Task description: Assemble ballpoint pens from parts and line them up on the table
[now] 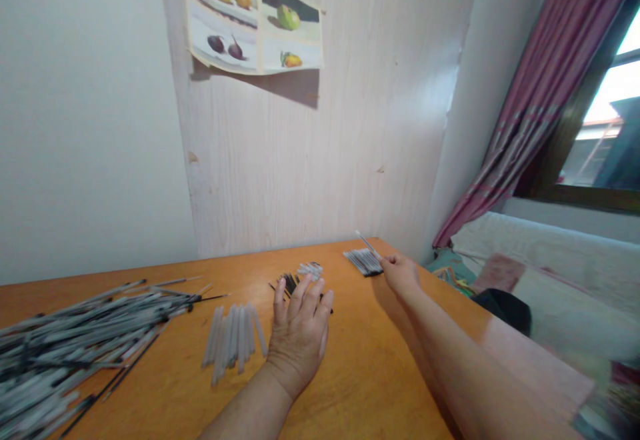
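My right hand (400,275) pinches a thin clear pen (368,245) by its near end, above the right part of the table. Just left of it lies a neat row of similar pens (363,261) with dark ends. My left hand (300,323) is open, palm down, its fingers spread over a small heap of thin black pen parts (289,285), and partly hides them. Beyond its fingertips sits a little pile of small whitish pieces (311,270). To its left several translucent pen barrels (233,337) lie side by side.
A large loose heap of pens and black refills (95,333) covers the left of the wooden table (370,373). The wall (320,160) stands at the table's back edge. Beyond the right edge are a dark cloth item (505,310) and a pale couch (565,280).
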### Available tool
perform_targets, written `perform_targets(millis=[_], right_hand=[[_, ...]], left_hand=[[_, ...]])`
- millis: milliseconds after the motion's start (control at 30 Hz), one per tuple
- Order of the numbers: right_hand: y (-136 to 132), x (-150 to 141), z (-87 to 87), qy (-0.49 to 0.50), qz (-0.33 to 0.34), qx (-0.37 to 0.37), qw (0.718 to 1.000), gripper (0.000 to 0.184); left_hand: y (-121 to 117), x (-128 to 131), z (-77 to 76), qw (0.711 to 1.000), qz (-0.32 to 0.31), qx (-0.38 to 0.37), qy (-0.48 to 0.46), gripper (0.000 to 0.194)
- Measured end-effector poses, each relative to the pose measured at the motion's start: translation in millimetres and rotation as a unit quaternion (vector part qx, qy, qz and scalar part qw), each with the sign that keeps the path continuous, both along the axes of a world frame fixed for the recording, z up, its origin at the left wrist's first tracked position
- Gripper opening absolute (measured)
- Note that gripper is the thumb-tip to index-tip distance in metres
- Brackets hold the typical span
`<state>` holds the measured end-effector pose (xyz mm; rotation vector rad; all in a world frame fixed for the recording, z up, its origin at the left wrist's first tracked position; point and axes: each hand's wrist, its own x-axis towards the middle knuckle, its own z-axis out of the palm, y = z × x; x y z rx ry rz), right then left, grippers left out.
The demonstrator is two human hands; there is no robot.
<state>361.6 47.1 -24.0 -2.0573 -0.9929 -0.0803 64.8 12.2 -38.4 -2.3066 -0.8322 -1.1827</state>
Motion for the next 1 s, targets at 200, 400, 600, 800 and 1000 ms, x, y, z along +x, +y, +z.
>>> perform_targets(millis=[200,400,600,800,1000], right_hand=[[3,23,-15.4,0.01,-0.033,-0.042,0.999,0.026],[11,30,-24.9,0.005,-0.039,-0.081,0.996,0.024],[22,33,-30.3,-0.009,-0.033,-0.094,0.995,0.025],[26,35,-32.8,-0.013,-0.014,-0.108,0.994,0.025],[27,35,-32.8,-0.011,-0.004,-0.114,0.993,0.027]], left_hand=[[0,0,-0.3,1.0,-0.01,-0.007,0.006,0.034],[2,0,-1.6,1.0,-0.014,-0.009,-0.007,0.032],[2,-1,0.3,1.0,-0.008,-0.023,-0.015,0.03],[3,-3,0.7,0.999,-0.01,-0.017,-0.026,0.03],[5,-3,-0.3,1.0,0.0,-0.018,-0.021,0.029]])
